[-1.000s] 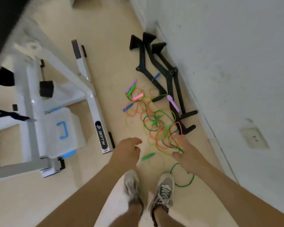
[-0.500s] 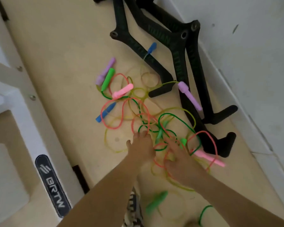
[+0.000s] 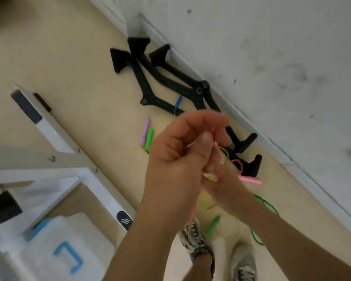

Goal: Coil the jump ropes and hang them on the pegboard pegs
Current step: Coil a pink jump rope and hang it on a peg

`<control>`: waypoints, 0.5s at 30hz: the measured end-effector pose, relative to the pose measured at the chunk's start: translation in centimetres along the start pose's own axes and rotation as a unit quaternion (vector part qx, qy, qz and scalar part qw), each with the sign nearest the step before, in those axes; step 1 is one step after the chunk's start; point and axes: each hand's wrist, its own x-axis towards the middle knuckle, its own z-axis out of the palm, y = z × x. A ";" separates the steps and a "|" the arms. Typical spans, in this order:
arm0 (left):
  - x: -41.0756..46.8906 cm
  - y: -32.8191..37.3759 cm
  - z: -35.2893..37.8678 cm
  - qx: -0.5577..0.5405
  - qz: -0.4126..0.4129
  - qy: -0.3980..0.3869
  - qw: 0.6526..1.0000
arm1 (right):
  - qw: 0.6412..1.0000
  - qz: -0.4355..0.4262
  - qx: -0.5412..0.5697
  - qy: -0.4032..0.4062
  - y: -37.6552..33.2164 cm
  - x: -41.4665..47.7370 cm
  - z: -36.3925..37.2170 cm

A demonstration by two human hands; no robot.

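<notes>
Jump ropes (image 3: 225, 159) had been one tangle on the floor (image 3: 89, 78); now I'd lifted pink cord, pinched between left hand (image 3: 180, 159) and right hand (image 3: 225, 183). Rest stayed down, so coiling was barely starting.

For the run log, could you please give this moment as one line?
stage: untangling | left hand: pinching pink rope | right hand: gripping ropes | pink handle: dangling | hung: none seen
</notes>
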 end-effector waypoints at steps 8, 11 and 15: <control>-1.9 15.7 9.1 -0.026 -0.054 0.027 0.998 | 0.965 -0.029 0.127 0.227 -18.6 -11.4 -10.2; -6.0 18.7 14.1 0.173 -0.089 -0.080 0.978 | 0.955 -0.076 0.167 0.234 -26.9 -18.4 -14.2; -10.2 24.4 21.7 0.446 0.039 -0.157 0.880 | 0.960 -0.147 0.081 0.226 -35.5 -28.2 -18.5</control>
